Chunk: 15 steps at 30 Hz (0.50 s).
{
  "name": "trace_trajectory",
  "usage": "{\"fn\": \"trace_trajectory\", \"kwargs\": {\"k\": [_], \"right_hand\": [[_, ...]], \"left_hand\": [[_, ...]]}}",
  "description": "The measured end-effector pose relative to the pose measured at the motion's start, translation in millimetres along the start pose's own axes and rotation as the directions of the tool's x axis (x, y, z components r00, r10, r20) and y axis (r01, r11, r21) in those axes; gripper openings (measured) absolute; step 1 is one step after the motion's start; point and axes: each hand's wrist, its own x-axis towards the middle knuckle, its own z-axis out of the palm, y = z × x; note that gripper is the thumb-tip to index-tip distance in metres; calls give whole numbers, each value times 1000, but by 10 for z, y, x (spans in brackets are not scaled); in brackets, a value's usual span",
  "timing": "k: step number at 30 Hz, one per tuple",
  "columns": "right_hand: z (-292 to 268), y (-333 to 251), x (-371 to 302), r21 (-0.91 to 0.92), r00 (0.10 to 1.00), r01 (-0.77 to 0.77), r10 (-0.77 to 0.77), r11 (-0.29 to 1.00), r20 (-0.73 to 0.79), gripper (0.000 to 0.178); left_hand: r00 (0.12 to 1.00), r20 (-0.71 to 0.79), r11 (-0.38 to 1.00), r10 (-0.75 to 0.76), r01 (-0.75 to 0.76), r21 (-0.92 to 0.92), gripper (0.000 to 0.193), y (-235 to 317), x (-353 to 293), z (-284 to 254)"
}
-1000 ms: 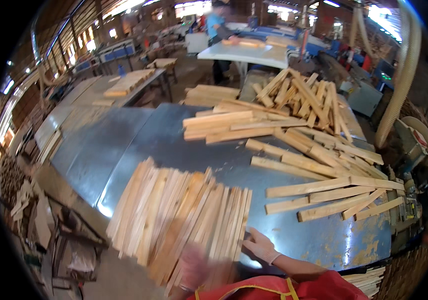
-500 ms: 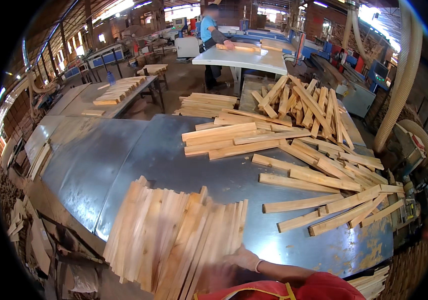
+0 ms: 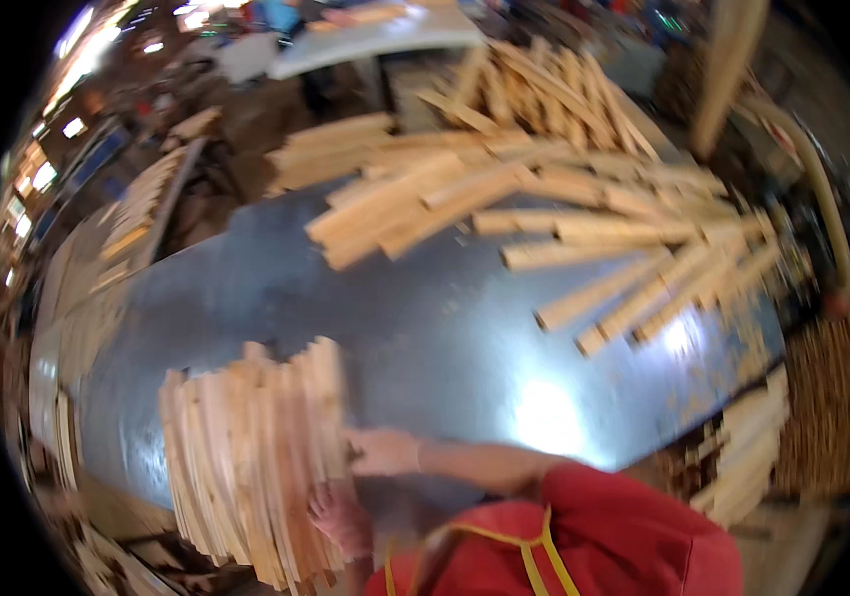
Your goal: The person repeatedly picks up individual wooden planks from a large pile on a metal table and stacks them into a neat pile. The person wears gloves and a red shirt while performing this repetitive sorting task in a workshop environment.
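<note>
A row of pale wooden strips (image 3: 246, 457) stands packed side by side at the near left of the metal-topped table (image 3: 415, 328), its far ends uneven. My right hand (image 3: 385, 452) touches the row's right side, with its fingertips blurred against the wood. Closer to me, my left hand (image 3: 341, 519) rests on the row's near right part, its fingers stretched over the strips. I see no single strip lifted in either hand. Motion blur softens the whole view.
Loose wooden sticks (image 3: 584, 233) fan out across the table's far right, below a jumbled heap (image 3: 544, 94). More strips (image 3: 743, 452) are stacked off the right edge. A ribbed hose (image 3: 812, 179) stands at the right. Another person (image 3: 281, 15) is by a white table (image 3: 385, 50).
My view has tilted down and turned right. The row of strips looks tighter and narrower. My right hand stays against its right side; my left hand, blurred before, now shows on the strips.
</note>
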Motion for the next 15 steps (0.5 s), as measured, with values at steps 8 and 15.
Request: {"fn": "trace_trajectory", "kwargs": {"k": [8, 15], "right_hand": [[-2298, 1418, -1812, -51, 135, -492, 18, 869, -991, 57], [-3914, 2885, -4005, 775, -602, 6, 621, 632, -502, 75]], "left_hand": [[974, 112, 980, 195, -189, -59, 72, 76, 530, -363], [832, 307, 880, 463, -391, -269, 82, 1567, 612, -142]]}}
